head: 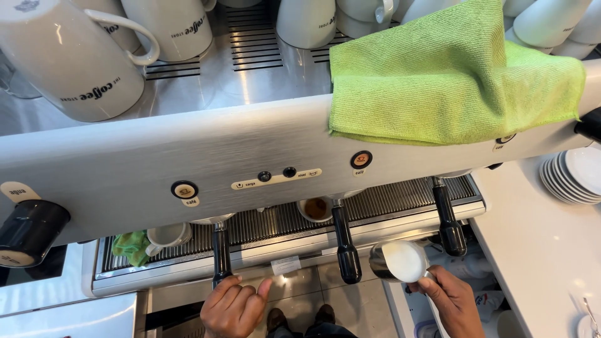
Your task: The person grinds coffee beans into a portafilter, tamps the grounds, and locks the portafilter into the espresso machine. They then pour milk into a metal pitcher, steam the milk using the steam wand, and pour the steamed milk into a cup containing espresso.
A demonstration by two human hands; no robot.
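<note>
Cups (169, 235) on steel drip tray (388, 203)

Three black portafilter handles (346, 247) jut over the drip tray (382, 203), leaving narrow gaps between them; cups (315, 209) sit beneath

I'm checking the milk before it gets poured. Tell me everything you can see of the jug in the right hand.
The jug is a small steel pitcher with a shiny, mirror-like wall and a round open mouth. It holds smooth white frothed milk nearly to the rim. It stands about upright, held off any surface, below the drip tray edge, between two black portafilter handles. The right hand grips it at its handle side; the handle itself is hidden by the fingers.
</note>
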